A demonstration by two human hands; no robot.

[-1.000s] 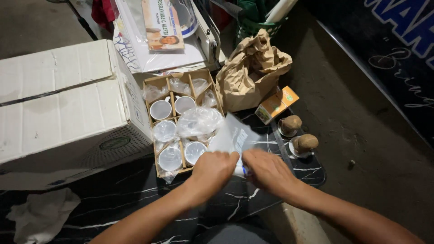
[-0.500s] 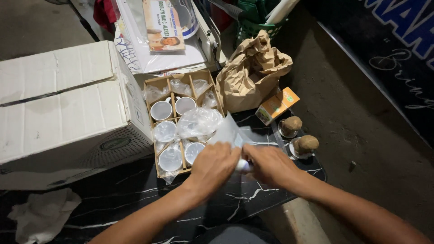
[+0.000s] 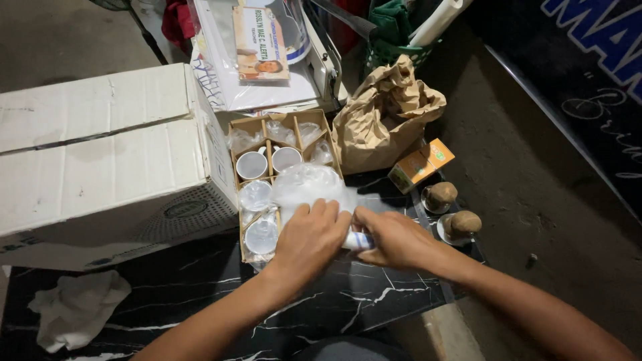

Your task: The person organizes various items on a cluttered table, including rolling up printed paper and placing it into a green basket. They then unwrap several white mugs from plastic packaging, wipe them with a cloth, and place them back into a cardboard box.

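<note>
— What do the hands sit over?

— A black marble-look tabletop [image 3: 348, 301] with white veins, set low over a bare grey concrete floor [image 3: 535, 180]. The left hand [image 3: 309, 239] and right hand [image 3: 394, 237] meet above it, fingers curled and pinching a small white object wrapped in clear plastic [image 3: 311, 186]. Whatever is inside is mostly hidden by the fingers.

— And where is that wrap?

— At the near end of a divided cardboard box [image 3: 267, 187], partly lying over it. The compartments hold small white cups [image 3: 251, 164], some of them in plastic.

— What else is around?

— A big white carton [image 3: 100, 154] to the left, touching the box. A crumpled brown paper bag [image 3: 384, 117] behind, a small orange carton [image 3: 421, 164] beside it, and two brown lumps on small saucers [image 3: 451, 224] near the table's right edge. A crumpled white cloth [image 3: 77, 307] lies at the near left. A dark banner [image 3: 588, 80] runs along the right side.
</note>
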